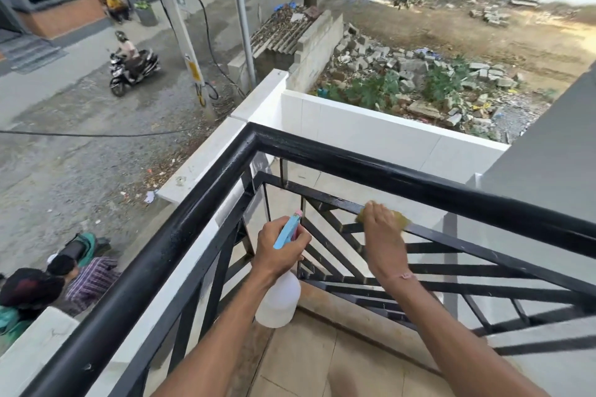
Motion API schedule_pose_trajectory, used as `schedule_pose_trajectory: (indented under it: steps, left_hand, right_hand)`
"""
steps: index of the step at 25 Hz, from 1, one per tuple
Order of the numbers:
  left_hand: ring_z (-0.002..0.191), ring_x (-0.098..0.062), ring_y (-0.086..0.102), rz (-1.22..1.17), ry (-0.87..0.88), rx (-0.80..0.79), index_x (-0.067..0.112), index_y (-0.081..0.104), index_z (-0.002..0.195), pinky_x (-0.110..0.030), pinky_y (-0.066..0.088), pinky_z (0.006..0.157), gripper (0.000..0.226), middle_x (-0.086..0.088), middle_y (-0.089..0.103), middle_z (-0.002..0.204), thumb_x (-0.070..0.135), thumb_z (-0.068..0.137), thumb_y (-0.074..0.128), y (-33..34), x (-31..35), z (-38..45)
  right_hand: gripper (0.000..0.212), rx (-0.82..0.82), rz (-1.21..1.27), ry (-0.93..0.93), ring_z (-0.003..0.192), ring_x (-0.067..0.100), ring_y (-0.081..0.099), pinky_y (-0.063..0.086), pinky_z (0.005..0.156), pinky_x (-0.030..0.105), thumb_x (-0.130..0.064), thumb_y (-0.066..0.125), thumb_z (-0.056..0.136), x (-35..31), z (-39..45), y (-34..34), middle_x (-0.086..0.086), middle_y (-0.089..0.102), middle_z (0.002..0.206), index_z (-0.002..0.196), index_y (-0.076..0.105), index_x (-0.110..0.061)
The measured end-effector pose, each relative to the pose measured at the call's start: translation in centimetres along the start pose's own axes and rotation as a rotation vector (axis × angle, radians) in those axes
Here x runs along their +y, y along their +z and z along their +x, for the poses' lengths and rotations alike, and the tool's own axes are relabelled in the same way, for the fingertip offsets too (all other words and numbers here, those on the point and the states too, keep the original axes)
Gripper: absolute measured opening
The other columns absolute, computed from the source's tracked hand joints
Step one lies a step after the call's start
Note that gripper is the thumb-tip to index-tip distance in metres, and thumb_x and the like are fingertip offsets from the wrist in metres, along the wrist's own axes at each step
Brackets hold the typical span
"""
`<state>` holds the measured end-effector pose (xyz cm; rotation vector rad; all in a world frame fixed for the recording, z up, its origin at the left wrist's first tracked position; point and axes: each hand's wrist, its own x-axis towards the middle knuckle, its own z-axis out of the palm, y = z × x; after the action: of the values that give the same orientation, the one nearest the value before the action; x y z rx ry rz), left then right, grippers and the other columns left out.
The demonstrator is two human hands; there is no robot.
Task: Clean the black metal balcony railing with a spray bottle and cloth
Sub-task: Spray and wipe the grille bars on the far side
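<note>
Left hand (pixel 280 246) wrapped round the neck of the spray bottle (pixel 279 298), blue trigger head up, white body hanging just inside the railing (pixel 403 176) near its corner. Right hand (pixel 383 237) curled over a yellow cloth (pixel 400 220), pressing it onto the inner slanted bar below the top rail.

Risks, as judged: slipping grip on the wet bottle, dropping it through the bars toward the people (pixel 58 280) below; cloth sliding off the bar's far side; spray drifting over the street.
</note>
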<state>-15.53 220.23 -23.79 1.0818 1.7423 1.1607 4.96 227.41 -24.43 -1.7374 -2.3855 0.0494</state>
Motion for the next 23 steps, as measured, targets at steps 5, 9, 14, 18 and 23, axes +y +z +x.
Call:
schedule_pose_trajectory:
  steps: [5, 9, 14, 18, 23]
  left_hand:
    - [0.061, -0.02, 0.061, 0.013, 0.002, 0.007, 0.017, 0.064, 0.071, -0.055, 0.061, 0.057, 0.012, -0.001, 0.058, 0.063, 0.024, 0.077, 0.072, 0.1, -0.2, -0.9]
    - [0.056, -0.021, 0.058, 0.058, 0.031, 0.01, 0.013, 0.062, 0.067, -0.052, 0.059, 0.054, 0.021, -0.001, 0.058, 0.058, 0.019, 0.083, 0.076, 1.7, 0.4, -1.4]
    - [0.064, -0.028, 0.067, 0.03, 0.011, -0.084, 0.014, 0.067, 0.074, -0.048, 0.064, 0.058, 0.014, -0.014, 0.066, 0.072, 0.024, 0.078, 0.075, 4.0, 1.0, -2.0]
    - [0.058, -0.021, 0.063, 0.06, -0.012, -0.12, 0.007, 0.065, 0.074, -0.034, 0.06, 0.053, 0.016, -0.01, 0.062, 0.065, 0.016, 0.084, 0.075, 6.6, 1.2, -2.7]
    - [0.056, -0.018, 0.065, 0.108, -0.016, -0.127, 0.005, 0.067, 0.073, -0.033, 0.062, 0.056, 0.016, -0.014, 0.067, 0.065, 0.014, 0.082, 0.076, 10.0, 2.3, -3.6]
  right_hand:
    - [0.064, -0.097, 0.039, -0.223, 0.155, 0.026, 0.008, 0.007, 0.125, 0.037, -0.001, 0.038, 0.104, -7.7, 4.5, 0.3, 0.013, 0.008, 0.168, 0.16, 0.007, -0.006]
    - [0.074, -0.115, 0.022, -0.282, 0.155, 0.022, 0.004, 0.003, 0.121, 0.031, 0.001, 0.047, 0.1, -4.4, 2.7, -1.0, 0.007, 0.003, 0.168, 0.16, 0.006, -0.01]
    - [0.079, 0.028, 0.066, 0.012, 0.154, 0.022, 0.017, 0.005, 0.117, 0.031, 0.016, 0.047, 0.091, 4.7, -2.1, -1.3, 0.005, 0.018, 0.166, 0.159, 0.02, -0.013]
    - [0.083, 0.054, 0.022, 0.036, 0.153, 0.025, 0.019, 0.005, 0.12, 0.035, 0.019, 0.053, 0.086, 7.3, -3.5, -0.5, 0.008, 0.02, 0.165, 0.158, 0.023, -0.009]
    - [0.086, 0.044, -0.003, 0.095, 0.152, 0.028, 0.022, 0.008, 0.12, 0.039, 0.022, 0.055, 0.081, 11.0, -5.8, -1.1, 0.011, 0.022, 0.164, 0.157, 0.025, -0.006]
